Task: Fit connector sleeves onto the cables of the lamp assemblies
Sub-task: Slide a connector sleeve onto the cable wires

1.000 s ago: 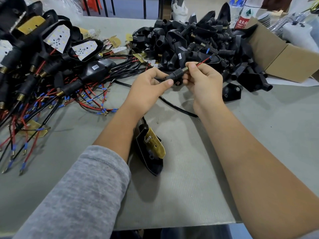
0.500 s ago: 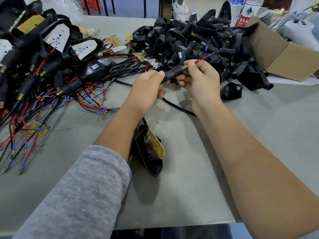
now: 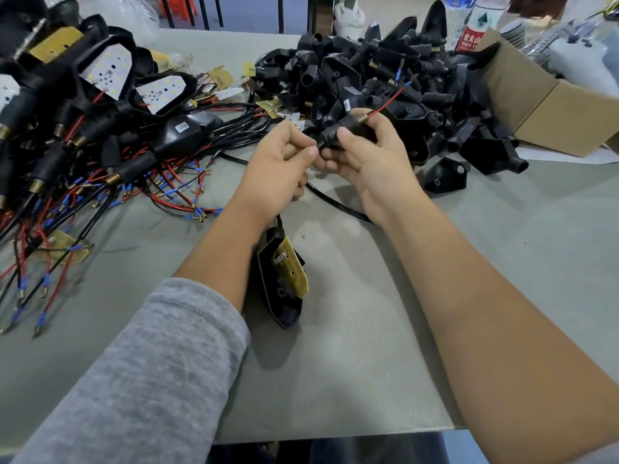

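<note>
The right hand (image 3: 371, 162) is pinching the black sleeve (image 3: 338, 128) with thumb and fingers, up over the table (image 3: 502, 262), just in front of the pile of black shells (image 3: 385, 78). The left hand (image 3: 281, 165) is pinching the black cable (image 3: 338, 205) right where it is going into the sleeve. The red wire (image 3: 385, 105) is poking out of the far end.

To do this well, I think the left hand should be holding the cable close to the sleeve so it is not bending, while the right hand is sliding the sleeve straight along it toward the lamp (image 3: 284, 283) lying under the left wrist.

Compared with half a second ago, the left fingers are now pinching the cable right at the sleeve's near end instead of the sleeve itself, and both hands are sitting a little more to the right.
</note>
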A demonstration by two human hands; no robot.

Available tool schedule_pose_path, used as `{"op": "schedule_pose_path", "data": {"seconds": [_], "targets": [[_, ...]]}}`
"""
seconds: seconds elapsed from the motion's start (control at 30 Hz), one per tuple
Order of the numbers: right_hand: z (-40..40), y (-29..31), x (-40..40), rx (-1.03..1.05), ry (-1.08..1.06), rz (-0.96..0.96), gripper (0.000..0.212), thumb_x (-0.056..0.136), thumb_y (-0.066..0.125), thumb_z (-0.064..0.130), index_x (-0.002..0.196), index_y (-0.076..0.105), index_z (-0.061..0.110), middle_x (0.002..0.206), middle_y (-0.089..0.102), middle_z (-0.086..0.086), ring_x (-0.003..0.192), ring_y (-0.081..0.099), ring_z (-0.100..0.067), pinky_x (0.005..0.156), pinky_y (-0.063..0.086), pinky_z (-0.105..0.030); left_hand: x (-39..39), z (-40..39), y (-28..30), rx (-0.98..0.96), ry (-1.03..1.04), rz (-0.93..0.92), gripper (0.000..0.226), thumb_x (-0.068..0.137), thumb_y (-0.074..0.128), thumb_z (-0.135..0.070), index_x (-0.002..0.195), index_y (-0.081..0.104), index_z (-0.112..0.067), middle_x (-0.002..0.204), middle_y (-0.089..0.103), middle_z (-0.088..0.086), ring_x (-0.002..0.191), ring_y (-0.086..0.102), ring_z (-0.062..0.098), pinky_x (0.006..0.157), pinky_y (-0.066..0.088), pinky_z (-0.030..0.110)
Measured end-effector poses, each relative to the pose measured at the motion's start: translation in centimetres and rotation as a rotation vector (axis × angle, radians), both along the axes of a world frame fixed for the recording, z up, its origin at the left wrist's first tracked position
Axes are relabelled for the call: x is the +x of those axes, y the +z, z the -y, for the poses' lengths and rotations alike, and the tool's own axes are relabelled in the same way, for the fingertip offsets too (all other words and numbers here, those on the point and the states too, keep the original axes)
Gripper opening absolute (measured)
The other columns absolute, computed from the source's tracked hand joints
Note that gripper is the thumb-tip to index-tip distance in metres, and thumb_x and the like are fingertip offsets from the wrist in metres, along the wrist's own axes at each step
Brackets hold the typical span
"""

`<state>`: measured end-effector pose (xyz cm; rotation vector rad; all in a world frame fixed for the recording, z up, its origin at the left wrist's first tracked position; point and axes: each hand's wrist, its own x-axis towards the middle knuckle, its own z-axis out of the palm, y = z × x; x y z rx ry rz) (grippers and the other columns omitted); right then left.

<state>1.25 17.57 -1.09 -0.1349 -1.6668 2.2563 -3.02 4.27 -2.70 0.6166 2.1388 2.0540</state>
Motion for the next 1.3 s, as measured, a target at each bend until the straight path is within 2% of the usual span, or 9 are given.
{"op": "schedule_pose_path", "data": {"seconds": [0.27,0.37,0.5,0.67,0.77,0.87,1.0,1.13,1.3], "targets": [[-0.25,-0.32,-0.27,0.064,-0.078,0.017,0.016,0.094,0.056,-0.001,0.105,0.050,0.009,0.076,0.065,-0.010,0.073,0.061,-0.024,0.071,0.054,-0.032,-0.03,-0.08,0.20,-0.034,0.031,-0.073,0.016,0.098,0.054,-0.008,0.085,0.052,-0.019,0.064,0.069,-0.010,0.043,0.043,0.002,0.041,0.033,0.013],[-0.43,-0.44,-0.43,0.067,-0.087,0.045,0.017,0.093,0.060,0.002,0.105,0.052,0.009,0.079,0.068,-0.008,0.069,0.062,-0.020,0.067,0.054,-0.030,-0.05,-0.05,0.18,-0.032,0.039,-0.054,0.016,0.097,0.055,-0.009,0.085,0.052,-0.018,0.068,0.070,-0.006,0.044,0.039,0.006,0.040,0.031,0.016],[-0.63,-0.44,-0.54,0.029,-0.061,0.070,0.012,0.091,0.062,0.005,0.101,0.054,0.007,0.081,0.068,-0.011,0.065,0.061,-0.020,0.062,0.053,-0.028,-0.01,-0.06,0.16,-0.047,0.057,-0.075,0.015,0.097,0.055,-0.008,0.085,0.052,-0.018,0.073,0.068,0.000,0.045,0.049,-0.003,0.045,0.034,0.008],[-0.57,-0.54,-0.45,0.083,-0.014,0.077,0.008,0.091,0.065,0.006,0.090,0.057,0.006,0.075,0.067,-0.012,0.061,0.062,-0.018,0.058,0.051,-0.025,0.31,-0.20,0.24,-0.073,0.058,-0.099,0.015,0.095,0.058,-0.007,0.084,0.054,-0.016,0.066,0.069,-0.006,0.044,0.053,-0.005,0.046,0.037,0.005],[-0.34,-0.60,-0.35,0.189,-0.002,0.087,0.011,0.089,0.067,0.007,0.097,0.059,0.005,0.082,0.070,-0.014,0.069,0.065,-0.020,0.062,0.051,-0.026,0.12,-0.28,0.46,-0.045,0.096,0.021,0.008,0.094,0.053,-0.014,0.088,0.053,-0.019,0.066,0.068,-0.001,0.040,0.045,0.000,0.043,0.033,0.016],[-0.11,-0.52,-0.22,0.286,0.027,0.086,0.015,0.088,0.068,0.006,0.102,0.062,0.006,0.094,0.069,-0.024,0.077,0.062,-0.026,0.066,0.049,-0.030,-0.13,-0.27,0.71,0.058,0.099,0.207,0.006,0.097,0.046,-0.025,0.095,0.051,-0.025,0.080,0.052,0.012,0.037,0.036,0.003,0.038,0.024,0.018],[-0.05,-0.31,-0.03,0.387,0.072,0.090,0.019,0.090,0.064,0.007,0.108,0.066,0.007,0.085,0.066,-0.010,0.077,0.059,-0.023,0.070,0.047,-0.032,-0.08,-0.39,0.75,-0.009,0.079,0.210,0.022,0.098,0.046,-0.042,0.095,0.056,-0.023,0.067,0.050,0.001,0.041,0.033,0.004,0.039,0.023,0.018],[-0.06,0.08,-0.21,0.261,0.081,0.147,0.017,0.096,0.053,0.016,0.094,0.069,0.012,0.072,0.068,0.001,0.066,0.058,-0.016,0.064,0.045,-0.028,0.00,-0.30,0.70,-0.055,0.048,0.176,0.027,0.098,0.048,-0.044,0.081,0.057,-0.024,0.060,0.044,-0.005,0.043,0.029,0.006,0.039,0.023,0.019],[-0.51,-0.29,-0.40,0.151,-0.006,0.114,0.027,0.103,0.046,0.025,0.097,0.069,0.013,0.074,0.062,-0.003,0.056,0.061,-0.011,0.060,0.045,-0.024,-0.18,-0.36,0.41,-0.155,0.066,0.090,0.034,0.099,0.050,-0.041,0.070,0.059,-0.024,0.056,0.040,-0.008,0.042,0.030,0.007,0.042,0.025,0.023]]}}
